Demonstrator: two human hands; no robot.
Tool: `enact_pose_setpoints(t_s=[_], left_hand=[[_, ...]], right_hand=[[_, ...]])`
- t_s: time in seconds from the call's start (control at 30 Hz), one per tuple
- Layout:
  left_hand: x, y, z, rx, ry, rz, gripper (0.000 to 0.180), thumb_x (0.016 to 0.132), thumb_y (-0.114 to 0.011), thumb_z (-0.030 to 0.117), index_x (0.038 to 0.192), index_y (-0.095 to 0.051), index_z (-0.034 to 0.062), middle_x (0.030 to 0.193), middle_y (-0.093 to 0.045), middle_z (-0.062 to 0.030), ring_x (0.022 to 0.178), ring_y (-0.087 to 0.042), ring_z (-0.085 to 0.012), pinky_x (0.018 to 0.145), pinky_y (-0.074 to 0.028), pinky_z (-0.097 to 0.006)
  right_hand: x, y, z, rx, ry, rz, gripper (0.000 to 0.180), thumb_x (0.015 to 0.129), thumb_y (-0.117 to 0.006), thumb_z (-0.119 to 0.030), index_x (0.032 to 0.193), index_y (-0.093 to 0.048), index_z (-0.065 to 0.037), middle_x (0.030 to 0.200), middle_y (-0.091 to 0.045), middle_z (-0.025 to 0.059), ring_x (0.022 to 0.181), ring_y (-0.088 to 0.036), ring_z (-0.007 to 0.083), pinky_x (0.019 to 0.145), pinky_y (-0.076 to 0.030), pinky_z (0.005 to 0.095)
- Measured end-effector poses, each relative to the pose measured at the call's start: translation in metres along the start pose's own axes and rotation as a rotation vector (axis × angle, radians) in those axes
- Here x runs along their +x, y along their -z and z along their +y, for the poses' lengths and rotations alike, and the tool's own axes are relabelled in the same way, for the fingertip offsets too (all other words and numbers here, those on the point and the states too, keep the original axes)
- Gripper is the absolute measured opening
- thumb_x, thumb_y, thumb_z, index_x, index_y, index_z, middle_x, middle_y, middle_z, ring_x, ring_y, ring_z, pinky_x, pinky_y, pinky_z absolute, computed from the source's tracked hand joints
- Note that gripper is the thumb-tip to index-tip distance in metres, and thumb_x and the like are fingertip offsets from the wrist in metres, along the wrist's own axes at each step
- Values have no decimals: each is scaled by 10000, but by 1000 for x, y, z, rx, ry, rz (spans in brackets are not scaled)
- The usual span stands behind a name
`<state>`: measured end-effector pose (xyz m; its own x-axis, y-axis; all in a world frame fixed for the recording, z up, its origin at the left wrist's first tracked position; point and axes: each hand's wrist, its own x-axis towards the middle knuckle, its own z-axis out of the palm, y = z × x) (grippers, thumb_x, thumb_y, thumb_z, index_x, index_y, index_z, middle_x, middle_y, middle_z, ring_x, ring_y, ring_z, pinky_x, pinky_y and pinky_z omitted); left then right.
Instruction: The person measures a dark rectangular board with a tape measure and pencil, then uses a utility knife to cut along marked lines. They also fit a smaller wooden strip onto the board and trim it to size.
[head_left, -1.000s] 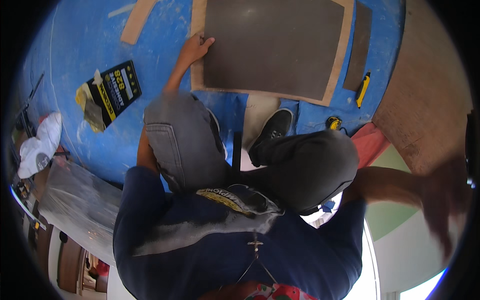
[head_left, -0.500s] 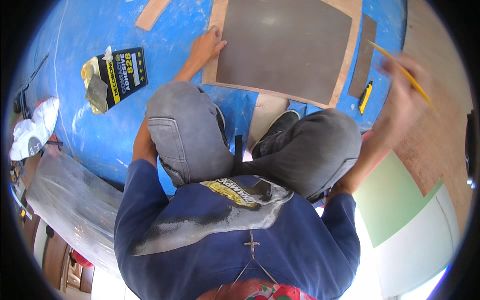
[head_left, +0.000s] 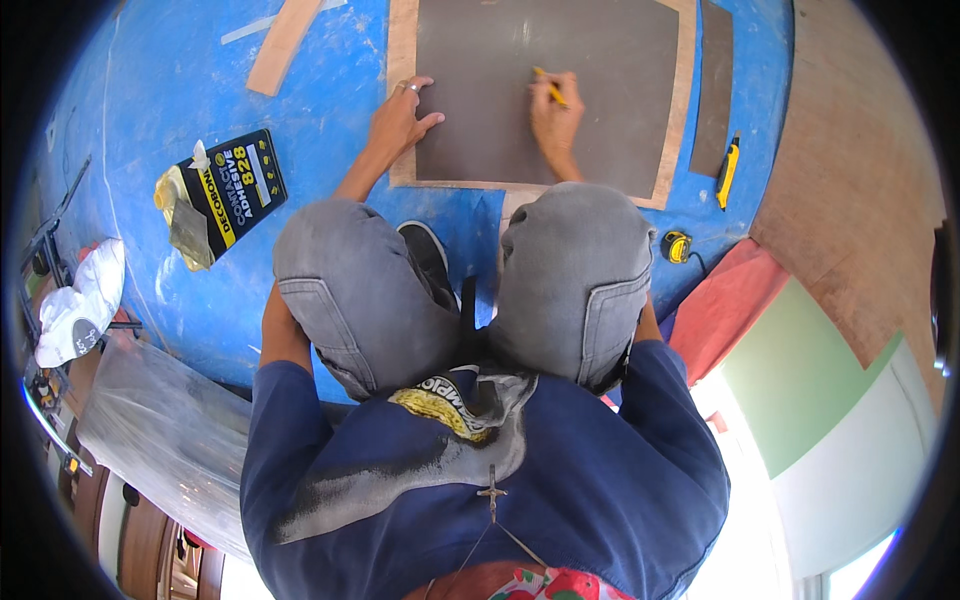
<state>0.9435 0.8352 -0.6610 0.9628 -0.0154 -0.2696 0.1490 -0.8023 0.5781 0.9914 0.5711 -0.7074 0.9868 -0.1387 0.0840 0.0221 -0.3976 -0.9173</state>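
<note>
A dark brown sheet (head_left: 480,130) lies flat on a slightly larger plywood board (head_left: 402,165), whose pale border shows at both sides and along the near edge. My left hand (head_left: 400,115) rests with fingers spread over the left edge of the two, thumb and fingertips on the brown surface. Over the middle of the sheet, my right hand (head_left: 556,115) grips a yellow pencil (head_left: 551,90). Whether the pencil's point touches the sheet cannot be made out.
On the blue covering (head_left: 330,110), an adhesive can (head_left: 225,195) stands left. A dark strip (head_left: 711,90), a yellow utility knife (head_left: 728,175) and a tape measure (head_left: 677,247) lie right. A wood strip (head_left: 283,45) is at the upper left; plastic-wrapped material (head_left: 165,435) sits lower left.
My right hand has swung in from the right side to the middle of the sheet with the pencil. My left hand stays at the left edge; my right knee has shifted inward, uncovering the tape measure.
</note>
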Motion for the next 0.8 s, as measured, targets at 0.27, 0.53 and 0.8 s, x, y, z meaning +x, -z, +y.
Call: enact_pose_setpoints(t_s=[0.27, 0.53, 0.8], left_hand=[[5, 1, 4, -21, 89, -40, 647, 825, -852, 284, 1377, -540, 154, 1040, -617, -125, 922, -639, -289, 792, -521, -412], [6, 6, 10, -8, 147, -117, 652, 822, -852, 274, 1378, -529, 165, 1168, -638, -149, 1037, -656, -311, 859, -528, -429], [10, 1, -3, -65, 128, -78, 688, 794, -880, 267, 1375, -530, 152, 973, -551, -89, 840, -589, -248, 761, -501, -388]], right_hand=[[14, 65, 5, -45, -124, 189, 52, 994, -605, -46, 958, -575, -21, 897, -680, 97, 746, -683, 178, 691, -545, 317], [-2, -28, -29, -7, 54, -39, 70, 951, -651, -83, 987, -607, -43, 913, -651, 188, 787, -641, 397, 689, -513, 419], [35, 94, 8, 87, -104, 272, 140, 1030, -560, -98, 1037, -539, 40, 967, -673, 170, 842, -716, 212, 772, -597, 319]])
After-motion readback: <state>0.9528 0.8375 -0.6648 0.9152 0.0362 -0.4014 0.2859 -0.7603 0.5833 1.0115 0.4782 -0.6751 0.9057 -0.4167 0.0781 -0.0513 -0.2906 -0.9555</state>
